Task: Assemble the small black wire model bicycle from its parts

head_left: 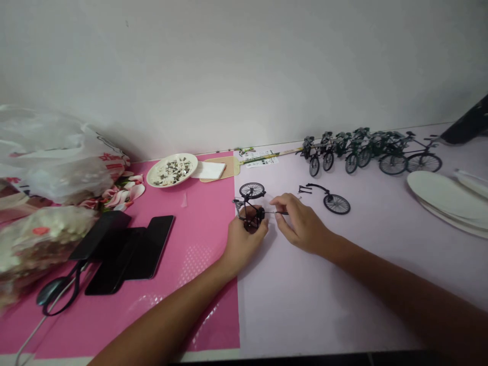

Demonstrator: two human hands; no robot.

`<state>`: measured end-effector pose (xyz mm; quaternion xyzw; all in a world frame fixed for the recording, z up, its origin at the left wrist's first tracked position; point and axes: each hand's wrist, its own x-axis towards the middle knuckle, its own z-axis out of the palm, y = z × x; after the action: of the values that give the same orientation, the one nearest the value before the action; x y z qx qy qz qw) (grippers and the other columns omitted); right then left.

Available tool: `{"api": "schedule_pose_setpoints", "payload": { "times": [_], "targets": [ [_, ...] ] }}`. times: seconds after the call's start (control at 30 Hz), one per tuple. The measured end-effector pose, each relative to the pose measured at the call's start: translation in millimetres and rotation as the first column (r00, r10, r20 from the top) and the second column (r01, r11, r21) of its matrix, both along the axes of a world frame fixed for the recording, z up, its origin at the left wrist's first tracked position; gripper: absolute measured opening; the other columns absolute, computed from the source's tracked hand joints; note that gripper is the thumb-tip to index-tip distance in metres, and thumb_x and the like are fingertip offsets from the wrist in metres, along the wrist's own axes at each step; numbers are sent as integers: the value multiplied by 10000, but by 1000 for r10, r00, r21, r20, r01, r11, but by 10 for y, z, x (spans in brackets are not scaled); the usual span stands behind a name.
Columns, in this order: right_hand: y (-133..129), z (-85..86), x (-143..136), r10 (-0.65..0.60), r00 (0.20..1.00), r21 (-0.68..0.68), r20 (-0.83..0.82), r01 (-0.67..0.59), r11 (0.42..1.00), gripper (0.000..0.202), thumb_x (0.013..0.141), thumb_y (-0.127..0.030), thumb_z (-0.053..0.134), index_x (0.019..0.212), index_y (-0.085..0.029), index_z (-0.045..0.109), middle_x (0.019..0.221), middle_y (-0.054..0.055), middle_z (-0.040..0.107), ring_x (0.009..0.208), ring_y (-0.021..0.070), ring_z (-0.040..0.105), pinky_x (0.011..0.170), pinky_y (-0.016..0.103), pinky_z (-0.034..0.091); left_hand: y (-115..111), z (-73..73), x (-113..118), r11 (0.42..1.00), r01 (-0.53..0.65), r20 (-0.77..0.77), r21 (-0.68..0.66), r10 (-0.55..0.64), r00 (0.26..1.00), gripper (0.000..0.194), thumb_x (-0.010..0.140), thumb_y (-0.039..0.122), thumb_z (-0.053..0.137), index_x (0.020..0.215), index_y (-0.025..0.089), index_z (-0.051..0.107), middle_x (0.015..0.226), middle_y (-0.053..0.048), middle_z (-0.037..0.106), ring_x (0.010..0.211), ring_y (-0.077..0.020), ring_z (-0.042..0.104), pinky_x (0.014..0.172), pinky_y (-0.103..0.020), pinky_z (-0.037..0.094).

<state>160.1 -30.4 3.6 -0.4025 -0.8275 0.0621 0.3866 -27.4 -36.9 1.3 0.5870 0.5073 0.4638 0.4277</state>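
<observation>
A small black model bicycle (252, 191), partly assembled, is gripped by my left hand (244, 241), its fingers closed around the frame and its wheel pointing toward the wall. My right hand (303, 226) pinches a thin screwdriver-like rod (271, 212) between thumb and fingers. The rod's far end points at, and seems to touch, the dark hub area of the model; the exact contact is too small to make out. Right of my right hand lies a loose front wheel with fork (336, 204), beside a small black bracket-like part (305, 190).
Several finished model bicycles (394, 163) stand along the wall at the right, near white oval plates (442, 195). A plate of small parts (188, 160), an instruction sheet (263, 158), phones (150, 249), a black box (102, 231) and plastic bags (53, 157) occupy the back and left.
</observation>
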Motion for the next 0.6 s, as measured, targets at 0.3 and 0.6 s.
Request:
{"api": "schedule_pose_setpoints", "payload": {
  "times": [0.3, 0.6],
  "targets": [
    [21, -48, 21, -16, 1000, 25, -26, 16, 1000, 222, 1033, -182, 487, 1243, -249, 510, 995, 66, 661, 832, 209, 680, 701, 331, 538, 11, -47, 1, 999, 10, -27, 40, -9, 1000, 297, 842, 302, 722, 1099, 160, 671, 862, -26, 680, 706, -139, 581, 693, -279, 496],
    [5, -10, -1, -35, 999, -5, -2, 35, 999, 179, 1063, -251, 493, 1239, -248, 525, 1022, 70, 737, 765, 189, 719, 660, 309, 529, 1, -31, -3, 998, 15, -28, 58, -13, 1000, 309, 861, 295, 711, 1131, 149, 674, 923, -45, 706, 771, -149, 614, 733, -279, 505]
  ]
}}
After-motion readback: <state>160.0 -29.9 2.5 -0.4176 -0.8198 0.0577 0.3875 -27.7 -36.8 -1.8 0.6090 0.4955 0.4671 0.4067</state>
